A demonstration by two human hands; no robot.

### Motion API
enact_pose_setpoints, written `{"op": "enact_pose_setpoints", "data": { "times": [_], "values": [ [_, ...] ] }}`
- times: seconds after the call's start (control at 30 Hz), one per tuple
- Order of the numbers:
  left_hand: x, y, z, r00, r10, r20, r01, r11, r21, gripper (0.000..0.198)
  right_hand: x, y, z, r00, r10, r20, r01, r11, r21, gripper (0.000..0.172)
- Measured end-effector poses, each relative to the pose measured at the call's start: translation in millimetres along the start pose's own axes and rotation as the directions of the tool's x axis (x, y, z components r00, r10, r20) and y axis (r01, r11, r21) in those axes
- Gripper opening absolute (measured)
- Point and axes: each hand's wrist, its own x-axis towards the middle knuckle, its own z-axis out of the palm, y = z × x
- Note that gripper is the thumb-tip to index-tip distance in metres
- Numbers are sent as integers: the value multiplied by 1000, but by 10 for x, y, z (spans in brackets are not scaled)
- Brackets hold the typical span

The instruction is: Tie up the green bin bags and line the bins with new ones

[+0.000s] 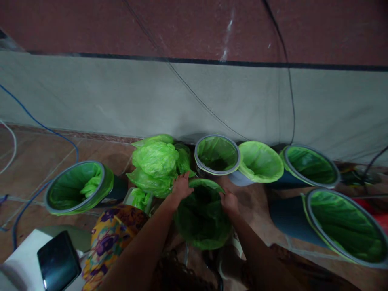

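Note:
In front of me stands a trash bin lined with a green garbage bag (203, 220), its mouth facing up at me. At the upper left of its rim, my left hand (182, 188) is closed on the bag's edge, thumb toward the inside. My right hand (229, 202) pinches the edge of the same bag at the upper right. A heap of crumpled green garbage bags (155, 159) lies just beyond my left hand. Below the heap, a small white container (129, 198) has more green plastic in it. The bin's outer wall is mostly hidden.
Along the wall stand lined bins: a grey-rimmed bin (217, 154), a pale bin (260, 161) and a dark bin (312, 166). Another lined bin (345, 226) leans at right, and one (75, 188) at left. A phone (59, 260) lies at lower left. A blue cable (39, 121) crosses the floor.

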Motion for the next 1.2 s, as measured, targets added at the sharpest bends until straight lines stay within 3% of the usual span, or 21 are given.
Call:
{"op": "enact_pose_setpoints", "data": {
  "times": [0.1,0.23,0.3,0.4,0.53,0.7,0.93,1.1,1.2],
  "values": [
    [-26,-72,-67,995,-72,-72,63,990,-124,79,-365,82,66,972,233,-18,-231,970,81,43],
    [22,-56,-57,990,-52,-132,25,979,-201,49,-603,93,29,945,311,-102,-302,948,95,58],
    [78,15,-31,992,-52,-119,28,981,-192,37,-505,34,-74,954,249,-169,-236,968,90,53],
    [151,141,19,998,-43,-49,37,992,-122,41,-170,-111,-225,981,56,-185,-40,995,92,45],
    [162,204,113,1000,-25,5,25,998,-62,44,236,-258,-218,991,-104,-85,113,987,113,39],
    [88,83,240,996,89,-28,-91,992,-89,35,363,-190,-25,978,-200,63,195,977,81,35],
    [13,65,227,997,-10,70,6,998,57,41,346,-63,-2,967,-196,164,211,974,-78,35],
    [-129,16,54,985,-161,-67,157,986,-59,77,275,-99,-73,983,-152,102,158,986,-58,47],
    [-318,-41,41,960,-264,-89,250,958,-142,72,218,-91,-83,989,-150,10,150,989,-11,54]
  ]
}}
